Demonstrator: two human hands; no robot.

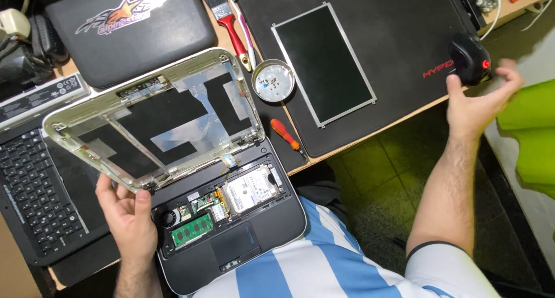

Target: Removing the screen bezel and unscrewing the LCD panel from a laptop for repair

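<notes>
We steady the opened laptop (231, 217) on our lap, our left hand (130, 217) closed on the corner of its bare lid shell (153, 116). Our right hand (477, 104) hovers empty, fingers spread, just beside the black mouse (469, 58) on the desk mat (399, 26).

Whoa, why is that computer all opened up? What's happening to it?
A person has a small laptop taken apart on their lap and the desk edge. Its keyboard is off, so the green memory stick, fan and silver hard drive show. The left hand holds the bottom edge of the empty lid shell, whose screen panel lies on the black mat. The right hand is open beside a black mouse. A dish of screws, a red screwdriver and a brush lie nearby.
</notes>
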